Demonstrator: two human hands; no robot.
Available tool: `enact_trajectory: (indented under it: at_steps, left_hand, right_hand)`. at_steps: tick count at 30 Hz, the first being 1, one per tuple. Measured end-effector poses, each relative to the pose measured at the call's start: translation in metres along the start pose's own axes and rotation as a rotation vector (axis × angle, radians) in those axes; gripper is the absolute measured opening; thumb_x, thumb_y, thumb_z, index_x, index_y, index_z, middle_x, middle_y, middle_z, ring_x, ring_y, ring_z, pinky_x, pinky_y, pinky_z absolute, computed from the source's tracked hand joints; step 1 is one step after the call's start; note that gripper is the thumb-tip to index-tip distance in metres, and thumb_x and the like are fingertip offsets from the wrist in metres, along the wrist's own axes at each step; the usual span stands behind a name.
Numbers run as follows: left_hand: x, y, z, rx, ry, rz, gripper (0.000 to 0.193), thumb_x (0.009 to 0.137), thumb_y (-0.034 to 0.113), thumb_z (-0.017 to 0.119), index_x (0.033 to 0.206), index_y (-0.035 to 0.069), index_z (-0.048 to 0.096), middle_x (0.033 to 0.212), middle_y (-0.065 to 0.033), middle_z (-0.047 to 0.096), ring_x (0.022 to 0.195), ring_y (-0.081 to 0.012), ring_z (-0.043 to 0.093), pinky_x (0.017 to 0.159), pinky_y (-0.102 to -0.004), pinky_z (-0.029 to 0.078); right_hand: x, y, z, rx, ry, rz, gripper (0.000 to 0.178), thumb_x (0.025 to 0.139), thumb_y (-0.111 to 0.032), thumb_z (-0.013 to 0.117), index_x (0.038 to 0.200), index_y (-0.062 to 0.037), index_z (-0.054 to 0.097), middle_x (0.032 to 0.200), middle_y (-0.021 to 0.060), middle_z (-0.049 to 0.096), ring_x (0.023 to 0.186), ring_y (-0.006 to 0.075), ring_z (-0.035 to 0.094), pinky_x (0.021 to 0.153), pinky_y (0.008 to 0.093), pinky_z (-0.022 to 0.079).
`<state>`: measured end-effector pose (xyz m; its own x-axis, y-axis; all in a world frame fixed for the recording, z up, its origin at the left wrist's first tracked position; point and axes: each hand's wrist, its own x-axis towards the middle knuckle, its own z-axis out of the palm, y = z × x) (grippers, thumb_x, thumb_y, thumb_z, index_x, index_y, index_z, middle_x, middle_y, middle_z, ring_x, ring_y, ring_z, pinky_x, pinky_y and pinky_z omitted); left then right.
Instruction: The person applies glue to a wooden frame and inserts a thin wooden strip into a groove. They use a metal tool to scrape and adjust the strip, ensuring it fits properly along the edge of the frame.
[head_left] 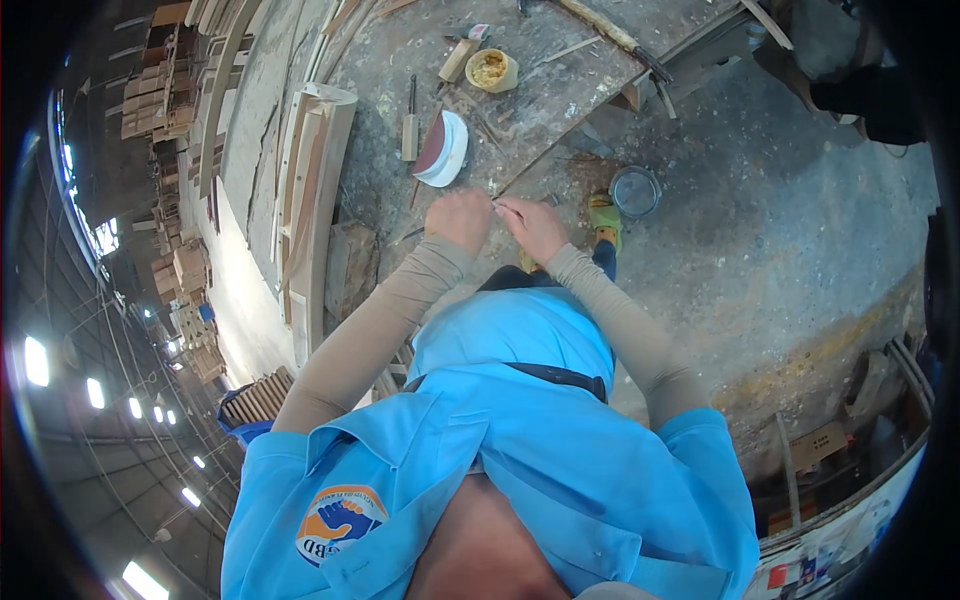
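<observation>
My left hand (460, 218) is closed in a fist at the near edge of the worktable. My right hand (533, 227) is right beside it, thumb and finger pinched together. Something small and thin shows between the two hands, too small to name. Just beyond my left hand lies a curved white piece with a reddish-brown face (440, 150), like folded sandpaper. A chisel-like tool with a wooden handle (410, 137) lies to its left. Farther back are a cup of yellowish paste (491, 70) and a wooden-handled scraper (459, 60).
A hammer (610, 33) lies along the far right of the stained worktable (560, 95). Curved wooden frame parts (325, 190) stand at the left. On the floor to the right is a metal tin (635, 191), next to a yellow-green shoe (605, 218).
</observation>
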<state>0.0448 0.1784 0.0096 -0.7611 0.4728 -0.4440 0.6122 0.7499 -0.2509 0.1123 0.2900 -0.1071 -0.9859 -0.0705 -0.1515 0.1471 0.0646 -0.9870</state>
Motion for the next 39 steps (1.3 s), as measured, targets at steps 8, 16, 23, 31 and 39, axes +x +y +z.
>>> enact_trajectory:
  at_steps: [8,16,23,31,39]
  left_hand:
    - [-0.001,0.014,-0.001,0.26,-0.043,0.067,0.011,0.089,0.015,0.058,0.082,0.008,0.062,0.079,-0.0123,0.071,0.07,-0.0247,0.074,0.055,-0.0356,0.058]
    - [0.014,-0.028,-0.001,-0.02,-0.118,0.143,0.014,0.091,0.018,0.057,0.092,0.006,0.064,0.078,-0.0176,0.071,0.073,-0.0367,0.071,0.066,-0.0474,0.057]
    - [-0.023,-0.046,0.012,-0.213,0.073,0.028,0.014,0.093,0.015,0.053,0.103,0.007,0.057,0.092,-0.0168,0.069,0.081,-0.0346,0.071,0.067,-0.0498,0.056]
    - [-0.03,-0.023,0.025,-0.203,0.1,0.184,0.01,0.09,0.012,0.054,0.099,0.008,0.054,0.094,-0.0105,0.064,0.085,-0.0312,0.07,0.066,-0.0442,0.057]
    - [-0.055,-0.051,0.039,-0.508,0.252,0.136,0.02,0.091,0.014,0.057,0.11,0.006,0.058,0.099,-0.0135,0.062,0.091,-0.0335,0.067,0.073,-0.0459,0.057]
  right_hand:
    - [-0.002,0.001,0.005,-0.136,0.08,-0.079,0.022,0.097,-0.026,0.057,0.105,-0.0101,0.069,0.103,0.0149,0.07,0.089,0.039,0.066,0.076,0.0481,0.053]
    - [-0.019,-0.008,0.0,-0.086,0.147,-0.18,0.024,0.098,-0.025,0.056,0.106,-0.0078,0.071,0.099,0.0148,0.071,0.09,0.0367,0.068,0.076,0.0452,0.053]
    - [-0.03,-0.011,-0.043,-0.054,0.249,-0.096,0.025,0.1,-0.026,0.055,0.103,-0.0065,0.071,0.097,0.0152,0.071,0.088,0.0349,0.068,0.075,0.0419,0.053]
    - [-0.022,-0.039,-0.057,-0.033,0.375,-0.095,0.024,0.103,-0.022,0.052,0.104,-0.0058,0.071,0.083,0.0119,0.068,0.072,0.0239,0.066,0.066,0.0342,0.05]
    - [-0.019,-0.087,-0.028,0.01,0.478,-0.118,0.027,0.105,-0.019,0.049,0.11,-0.002,0.07,0.071,0.0003,0.057,0.067,0.0073,0.051,0.062,0.025,0.042]
